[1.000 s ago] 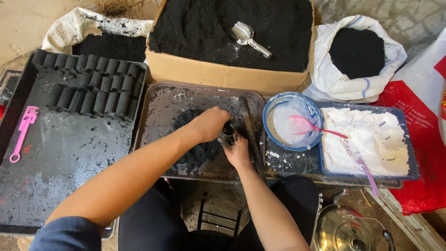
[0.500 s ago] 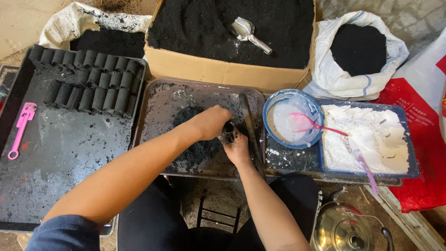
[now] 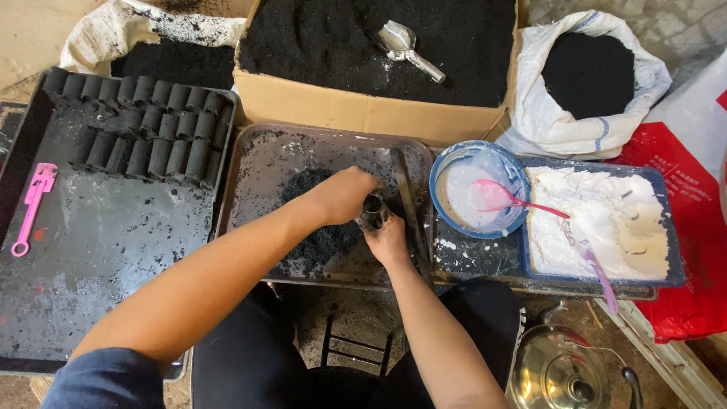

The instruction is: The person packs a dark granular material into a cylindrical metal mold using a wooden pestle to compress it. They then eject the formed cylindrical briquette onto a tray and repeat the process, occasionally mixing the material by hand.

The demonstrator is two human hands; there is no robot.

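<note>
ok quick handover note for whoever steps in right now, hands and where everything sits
Left hand and right hand both grip a small dark tube mould over the black powder pile in the middle tray.
Done: rows of black cylinders lie on the left tray, pink tool beside them.
Left: the piece in the mould is not yet out. Cardboard box of powder with metal scoop is behind.

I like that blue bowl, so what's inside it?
Inside the blue bowl there is white paste and a pink spoon resting in it. The paste covers the bottom, so what lies under it cannot be seen.
</note>
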